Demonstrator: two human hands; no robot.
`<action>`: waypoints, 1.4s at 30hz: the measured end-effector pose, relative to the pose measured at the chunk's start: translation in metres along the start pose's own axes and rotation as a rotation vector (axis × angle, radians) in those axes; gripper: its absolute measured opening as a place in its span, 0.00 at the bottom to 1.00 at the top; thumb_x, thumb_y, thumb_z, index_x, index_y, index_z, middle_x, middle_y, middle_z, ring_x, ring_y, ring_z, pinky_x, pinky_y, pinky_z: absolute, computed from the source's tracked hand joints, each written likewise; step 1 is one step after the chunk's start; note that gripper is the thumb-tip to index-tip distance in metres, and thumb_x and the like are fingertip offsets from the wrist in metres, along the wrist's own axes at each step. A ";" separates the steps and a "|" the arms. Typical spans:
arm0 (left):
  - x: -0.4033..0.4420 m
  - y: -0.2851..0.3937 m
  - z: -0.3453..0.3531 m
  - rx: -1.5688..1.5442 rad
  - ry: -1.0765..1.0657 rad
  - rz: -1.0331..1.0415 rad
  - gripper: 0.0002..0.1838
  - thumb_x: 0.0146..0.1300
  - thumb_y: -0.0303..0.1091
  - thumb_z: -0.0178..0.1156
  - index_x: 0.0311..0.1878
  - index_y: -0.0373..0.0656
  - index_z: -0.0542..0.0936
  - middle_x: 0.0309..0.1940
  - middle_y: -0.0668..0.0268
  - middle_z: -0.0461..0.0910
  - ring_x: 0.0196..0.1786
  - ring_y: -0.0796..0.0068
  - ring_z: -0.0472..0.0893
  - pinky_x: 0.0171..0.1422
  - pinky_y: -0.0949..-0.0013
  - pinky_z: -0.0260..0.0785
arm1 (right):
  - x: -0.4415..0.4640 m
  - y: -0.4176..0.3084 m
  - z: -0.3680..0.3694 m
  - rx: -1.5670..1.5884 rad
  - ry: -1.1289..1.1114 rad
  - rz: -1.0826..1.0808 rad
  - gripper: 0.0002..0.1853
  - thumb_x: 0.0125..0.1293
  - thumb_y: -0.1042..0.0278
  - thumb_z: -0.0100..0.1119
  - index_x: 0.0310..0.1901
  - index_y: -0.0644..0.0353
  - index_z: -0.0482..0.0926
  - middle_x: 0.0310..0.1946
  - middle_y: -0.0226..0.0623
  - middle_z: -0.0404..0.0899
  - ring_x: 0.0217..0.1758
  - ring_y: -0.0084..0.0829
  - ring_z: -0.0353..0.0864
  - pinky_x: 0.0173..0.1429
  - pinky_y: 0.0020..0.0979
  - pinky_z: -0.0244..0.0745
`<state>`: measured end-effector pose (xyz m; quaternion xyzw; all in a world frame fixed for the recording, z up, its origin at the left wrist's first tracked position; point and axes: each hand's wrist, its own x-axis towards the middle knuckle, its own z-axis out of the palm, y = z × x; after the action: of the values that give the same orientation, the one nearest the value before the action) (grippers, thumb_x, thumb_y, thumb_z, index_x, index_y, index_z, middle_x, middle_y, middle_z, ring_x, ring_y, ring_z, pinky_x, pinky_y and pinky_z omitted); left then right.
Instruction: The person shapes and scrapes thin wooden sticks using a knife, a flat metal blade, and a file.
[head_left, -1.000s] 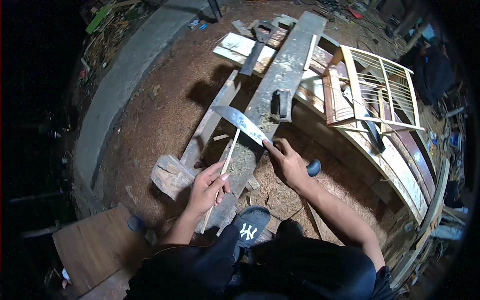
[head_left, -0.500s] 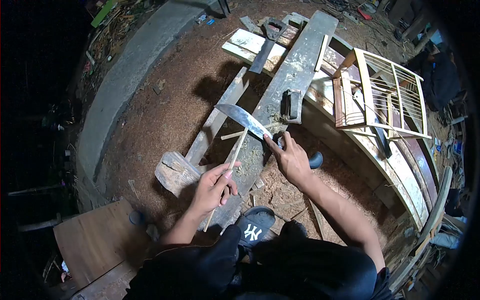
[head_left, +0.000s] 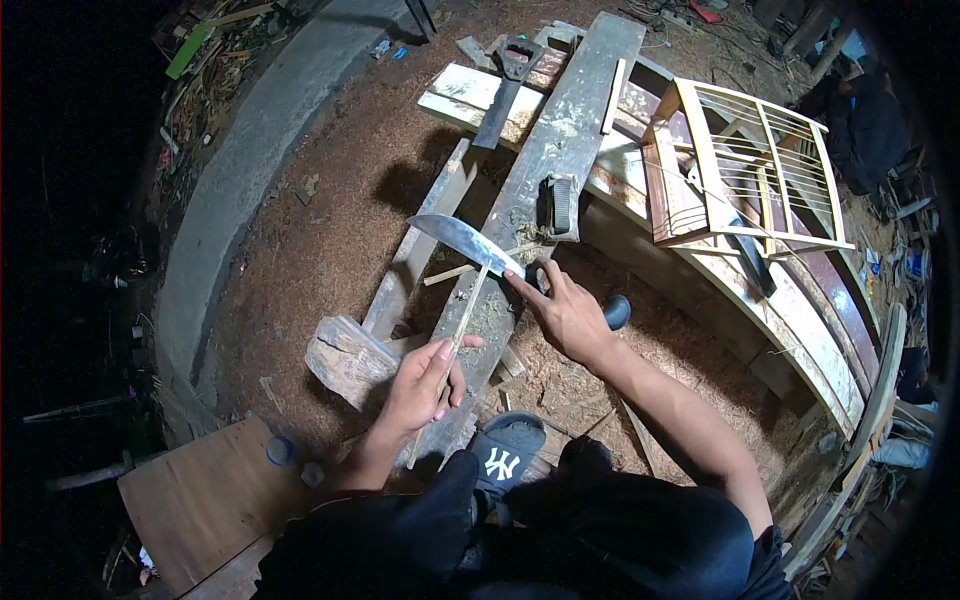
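My left hand (head_left: 424, 388) is closed around a thin wooden stick (head_left: 465, 318), which slants up and away from me over the grey plank (head_left: 535, 185). In my right hand (head_left: 570, 318) is a large knife (head_left: 455, 236) with a broad curved blade, its tip pointing left. The index finger lies along the blade, and most of the handle is hidden by the hand. Where the stick's far end meets the blade, the two appear to touch. Another short stick (head_left: 450, 274) lies across the plank under the knife. Just beyond rests a dark block-shaped tool (head_left: 560, 207), with shavings about it.
A handsaw (head_left: 505, 95) lies at the far end on white boards (head_left: 480, 93). To the right stands a slatted wooden frame (head_left: 750, 170). A wood block (head_left: 350, 360) sits left of the plank. Sawdust covers the ground. Another person (head_left: 872, 130) is at far right.
The whole view has shifted slightly, so the bench appears further left. Both hands keep their grip on the stick and knife, and the blade still meets the stick near its far end.
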<state>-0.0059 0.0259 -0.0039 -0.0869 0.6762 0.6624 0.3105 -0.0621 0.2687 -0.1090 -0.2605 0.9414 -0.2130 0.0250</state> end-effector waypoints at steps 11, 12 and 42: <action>0.014 -0.004 0.010 -0.008 -0.034 -0.030 0.27 0.81 0.48 0.39 0.63 0.34 0.74 0.17 0.68 0.73 0.12 0.86 0.63 0.18 0.82 0.55 | -0.045 0.047 -0.053 0.151 0.698 0.125 0.17 0.61 0.79 0.64 0.53 0.59 0.82 0.41 0.45 0.81 0.42 0.44 0.82 0.44 0.39 0.78; 0.016 -0.002 0.010 0.004 -0.060 -0.032 0.27 0.81 0.48 0.39 0.63 0.33 0.74 0.17 0.68 0.73 0.12 0.86 0.63 0.18 0.82 0.55 | -0.058 0.066 -0.055 0.124 0.766 0.181 0.15 0.62 0.80 0.63 0.51 0.61 0.83 0.40 0.45 0.81 0.41 0.43 0.82 0.43 0.39 0.78; 0.035 0.007 0.059 0.087 -0.278 -0.048 0.18 0.79 0.37 0.47 0.64 0.37 0.74 0.17 0.70 0.73 0.15 0.87 0.66 0.19 0.81 0.58 | -0.188 0.232 -0.040 -0.223 0.454 0.723 0.36 0.74 0.73 0.49 0.79 0.38 0.52 0.53 0.60 0.67 0.45 0.61 0.78 0.50 0.45 0.77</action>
<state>-0.0195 0.0935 -0.0123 0.0031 0.6524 0.6304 0.4207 -0.0171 0.5575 -0.1807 0.1378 0.9708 -0.1396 -0.1378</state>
